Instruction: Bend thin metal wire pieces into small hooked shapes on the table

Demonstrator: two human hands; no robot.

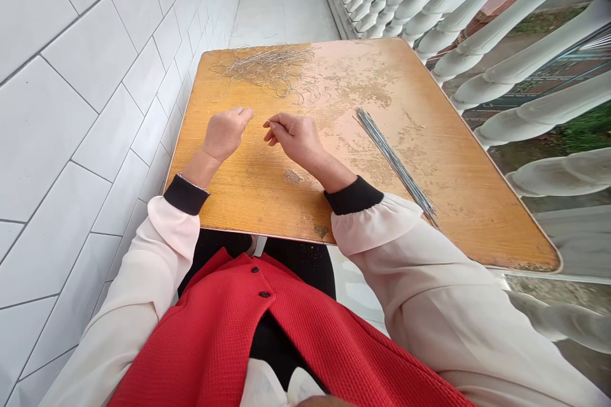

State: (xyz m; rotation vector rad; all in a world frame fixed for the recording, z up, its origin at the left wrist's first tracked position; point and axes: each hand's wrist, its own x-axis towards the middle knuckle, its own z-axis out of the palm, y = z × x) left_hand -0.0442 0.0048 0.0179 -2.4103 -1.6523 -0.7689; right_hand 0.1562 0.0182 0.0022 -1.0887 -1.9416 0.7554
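Observation:
Above the wooden table [229,197], my left hand [226,133] is closed, its thumb and fingers pinched together. My right hand [296,137] is close by on the right, thumb and forefinger pinched, the other fingers curled. A thin wire [258,117] spans the small gap between both hands; it is faint, and its ends are hidden in the fingers. Beyond my hands lies a loose, tangled pile of bent wires [267,70], some curled into loops. To the right of my right hand, a bundle of straight grey wires [396,168] rests slantwise on the tabletop.
A white tiled wall [114,95] runs close along the table's left side. White balusters [496,70] line the right side. The tabletop's surface is worn, with a peeling pale patch [348,76]. My lap is just below its near edge.

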